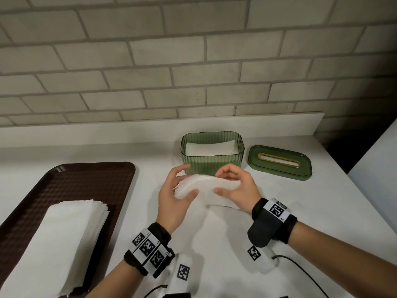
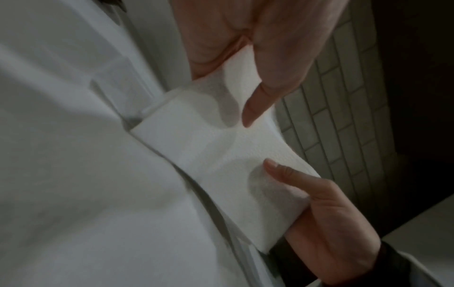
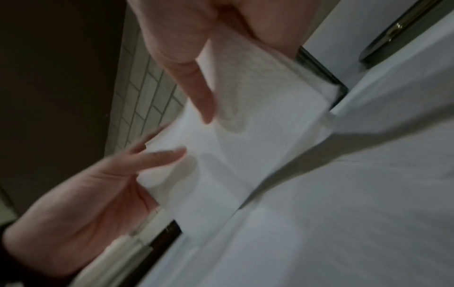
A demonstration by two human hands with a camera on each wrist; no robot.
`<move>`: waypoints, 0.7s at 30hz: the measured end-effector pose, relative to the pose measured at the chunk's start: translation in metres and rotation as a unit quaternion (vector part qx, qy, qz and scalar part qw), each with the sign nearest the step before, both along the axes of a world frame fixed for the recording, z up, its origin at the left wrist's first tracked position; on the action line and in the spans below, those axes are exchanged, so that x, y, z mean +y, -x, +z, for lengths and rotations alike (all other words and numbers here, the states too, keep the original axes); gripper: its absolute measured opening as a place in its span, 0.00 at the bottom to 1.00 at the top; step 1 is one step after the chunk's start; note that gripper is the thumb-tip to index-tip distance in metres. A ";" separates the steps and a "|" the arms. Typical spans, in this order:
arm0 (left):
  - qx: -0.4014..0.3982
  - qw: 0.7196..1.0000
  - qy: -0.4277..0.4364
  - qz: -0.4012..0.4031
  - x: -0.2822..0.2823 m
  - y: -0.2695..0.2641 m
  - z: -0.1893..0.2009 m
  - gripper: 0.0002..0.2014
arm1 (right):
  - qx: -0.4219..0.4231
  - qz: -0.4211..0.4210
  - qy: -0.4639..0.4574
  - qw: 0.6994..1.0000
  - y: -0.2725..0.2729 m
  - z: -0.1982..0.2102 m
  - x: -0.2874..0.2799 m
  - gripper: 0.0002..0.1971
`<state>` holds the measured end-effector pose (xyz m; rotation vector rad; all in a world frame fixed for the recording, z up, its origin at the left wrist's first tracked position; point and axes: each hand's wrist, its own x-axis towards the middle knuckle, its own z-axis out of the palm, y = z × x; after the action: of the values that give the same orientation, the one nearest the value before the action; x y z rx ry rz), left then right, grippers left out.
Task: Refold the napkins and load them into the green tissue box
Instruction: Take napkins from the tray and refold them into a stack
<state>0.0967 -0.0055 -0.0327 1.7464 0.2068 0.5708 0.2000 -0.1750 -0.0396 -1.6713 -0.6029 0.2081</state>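
The folded napkin (image 1: 206,189) is held just above the counter (image 1: 300,201), in front of the green tissue box (image 1: 212,166). The left hand (image 1: 174,197) and right hand (image 1: 238,190) each pinch one end, so each grip is grasping the napkin.

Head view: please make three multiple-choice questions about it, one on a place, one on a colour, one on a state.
1. Where does the lid lie?
A. on the box
B. on the counter, right of the box
C. on the tray

2. What colour is the tray?
A. dark brown
B. green
C. white

3. What is the state of the green box?
A. closed
B. open and empty
C. open with napkins inside

Answers:
1 B, the lid rests flat on the counter beside the box.
2 A, the tray holding the napkin stack is dark brown.
3 C, white napkins show through the open top, while the left hand and right hand hold a folded bundle.
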 end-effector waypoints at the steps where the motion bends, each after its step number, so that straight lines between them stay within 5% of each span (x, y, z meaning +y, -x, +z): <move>1: -0.004 1.000 -0.014 -0.019 -0.001 0.003 0.000 0.29 | -0.001 0.012 0.001 1.000 0.002 0.000 -0.003 0.18; 7: -0.016 0.994 -0.106 -0.026 0.002 0.005 -0.008 0.18 | -0.008 0.004 -0.017 1.000 0.008 0.000 -0.009 0.13; 11: 0.007 0.996 -0.086 0.002 0.001 0.003 -0.013 0.12 | -0.008 -0.005 -0.002 1.000 0.005 -0.003 -0.008 0.09; 17: 0.005 0.999 -0.035 -0.010 0.002 0.002 -0.007 0.26 | 0.052 0.011 -0.061 0.997 0.001 -0.013 -0.009 0.26; 21: 0.028 0.999 -0.020 -0.035 -0.004 0.001 -0.011 0.28 | 0.055 0.012 -0.042 0.998 0.006 -0.021 -0.004 0.23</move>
<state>0.0957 -0.0094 -0.0437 1.8026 0.1739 0.4784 0.1937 -0.1790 -0.0607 -1.5614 -0.5420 0.2859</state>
